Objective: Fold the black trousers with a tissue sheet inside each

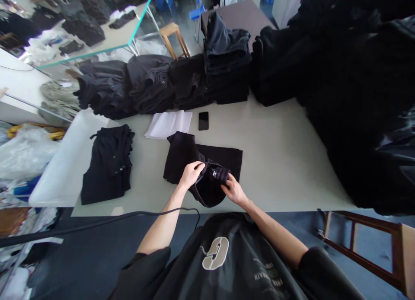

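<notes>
A pair of black trousers [181,155] lies partly folded on the table in front of me, its waistband end towards my body. With fingers pinched, my left hand [192,173] grips the waistband's left part. My right hand [234,190] is closed on the waistband's right side, thumb and fingers at its edge. Between the two hands the waist opening gapes, and a small pale label shows on the inside. A leg part of the trousers stretches flat to the right, beneath the waist.
Stacks of dark folded garments [152,84] line the table's far side, with a large dark pile [353,97] at right. White papers [170,123] and a phone [203,121] lie beyond the trousers. Folded black trousers [108,166] rest at left. A black cable [129,214] crosses the near edge.
</notes>
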The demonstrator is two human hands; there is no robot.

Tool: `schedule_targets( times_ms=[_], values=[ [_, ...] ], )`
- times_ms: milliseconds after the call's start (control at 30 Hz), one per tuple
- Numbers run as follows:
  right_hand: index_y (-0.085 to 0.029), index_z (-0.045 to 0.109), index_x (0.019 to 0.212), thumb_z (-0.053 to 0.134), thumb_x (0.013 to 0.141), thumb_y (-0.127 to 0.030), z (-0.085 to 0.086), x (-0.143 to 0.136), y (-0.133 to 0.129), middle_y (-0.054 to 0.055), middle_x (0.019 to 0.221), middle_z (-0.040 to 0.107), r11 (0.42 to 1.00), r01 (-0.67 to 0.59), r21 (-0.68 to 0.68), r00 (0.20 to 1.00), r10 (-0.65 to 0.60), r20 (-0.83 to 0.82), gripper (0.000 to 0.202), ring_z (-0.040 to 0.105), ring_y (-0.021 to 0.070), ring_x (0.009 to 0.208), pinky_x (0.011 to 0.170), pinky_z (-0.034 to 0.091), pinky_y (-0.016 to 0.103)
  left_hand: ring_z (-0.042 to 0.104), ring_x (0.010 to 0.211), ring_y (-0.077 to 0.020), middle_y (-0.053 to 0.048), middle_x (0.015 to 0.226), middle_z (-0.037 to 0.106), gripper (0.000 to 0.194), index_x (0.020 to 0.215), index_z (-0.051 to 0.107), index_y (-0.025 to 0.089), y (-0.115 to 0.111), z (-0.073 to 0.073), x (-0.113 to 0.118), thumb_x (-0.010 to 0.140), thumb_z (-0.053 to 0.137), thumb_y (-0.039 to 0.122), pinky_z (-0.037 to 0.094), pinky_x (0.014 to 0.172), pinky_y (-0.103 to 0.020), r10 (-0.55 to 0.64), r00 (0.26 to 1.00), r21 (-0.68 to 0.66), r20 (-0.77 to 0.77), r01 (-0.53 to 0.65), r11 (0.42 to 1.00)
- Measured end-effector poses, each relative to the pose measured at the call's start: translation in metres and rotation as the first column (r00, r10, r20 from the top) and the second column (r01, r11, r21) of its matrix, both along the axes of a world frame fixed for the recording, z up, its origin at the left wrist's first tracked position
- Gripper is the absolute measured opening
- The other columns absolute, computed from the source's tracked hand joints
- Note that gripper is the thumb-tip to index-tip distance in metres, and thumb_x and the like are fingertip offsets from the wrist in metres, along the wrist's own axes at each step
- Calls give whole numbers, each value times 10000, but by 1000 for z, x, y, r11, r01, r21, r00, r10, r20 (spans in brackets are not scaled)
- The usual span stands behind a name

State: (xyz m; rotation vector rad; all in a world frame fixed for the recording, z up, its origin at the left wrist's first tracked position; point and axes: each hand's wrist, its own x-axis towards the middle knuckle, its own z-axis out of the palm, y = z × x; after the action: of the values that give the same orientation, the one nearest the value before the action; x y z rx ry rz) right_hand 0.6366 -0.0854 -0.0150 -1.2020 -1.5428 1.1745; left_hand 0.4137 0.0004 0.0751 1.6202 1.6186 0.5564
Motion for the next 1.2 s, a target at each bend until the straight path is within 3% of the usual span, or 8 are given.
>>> schedule_targets(
  times_ms=[200,400,500,600,700,933,1033,1200],
  values=[
    [-152,714,926,586,846,-419,17,1,10,26,863,715,915,1,-403,944,-134,-301,306,625,229,934,884,519,333,708,971,-205,-55,1014,763,159,941,760,210,-20,26,51,914,621,281,533,960,-335,-10,1000,230,-15,13,973],
    [-155,690,880,617,793,-376,34,7,9,-4,778,670,929,-73,-363,945,-52,-323,249,558,170,787,763,478,278,687,982,-217,-65,973,730,126,956,737,216,-30,39,83,927,616,239,537,965,-368,95,995,366,-17,-82,927],
    [-162,674,867,626,791,-375,37,10,11,1,798,677,931,-44,-361,933,-91,-347,231,568,168,795,752,487,270,654,1110,-251,-95,1072,723,200,1050,731,229,-42,39,100,980,548,268,508,1057,-433,13,996,429,-85,25,903],
    [-189,643,923,609,796,-429,26,13,15,20,897,704,859,185,-477,804,-411,-429,275,618,187,890,823,523,284,562,1332,-294,-110,1326,671,327,1259,676,241,-58,18,117,957,551,243,441,1172,-506,-246,955,363,-164,290,885],
    [-217,608,961,548,805,-496,5,19,15,48,988,718,712,284,-643,666,-629,-402,326,658,209,963,882,551,311,423,1485,-312,-122,1512,548,532,1426,564,226,-68,-23,127,895,596,208,378,1243,-542,-364,924,292,-116,382,877],
    [-196,633,1071,592,790,-329,-37,29,-22,88,1098,732,660,339,-670,874,-484,-34,314,653,255,1124,982,533,362,452,1467,-266,-139,1554,497,658,1484,506,191,-78,-109,128,829,490,127,357,1255,-492,-182,946,-74,269,208,975],
    [-190,649,994,621,763,-240,-46,20,-28,120,1054,736,705,319,-633,932,-355,74,238,658,295,1144,984,529,406,492,1428,-238,-112,1505,547,615,1438,565,205,-80,-120,132,839,450,135,363,1248,-447,-94,948,-176,303,153,972],
    [-221,620,791,654,751,-277,-44,4,-18,103,862,731,717,284,-636,931,-365,5,77,695,306,1048,844,583,380,541,1343,-245,-116,1368,613,454,1263,699,209,-72,-109,139,847,524,162,372,1234,-427,-149,962,-75,227,170,983]
  ],
)
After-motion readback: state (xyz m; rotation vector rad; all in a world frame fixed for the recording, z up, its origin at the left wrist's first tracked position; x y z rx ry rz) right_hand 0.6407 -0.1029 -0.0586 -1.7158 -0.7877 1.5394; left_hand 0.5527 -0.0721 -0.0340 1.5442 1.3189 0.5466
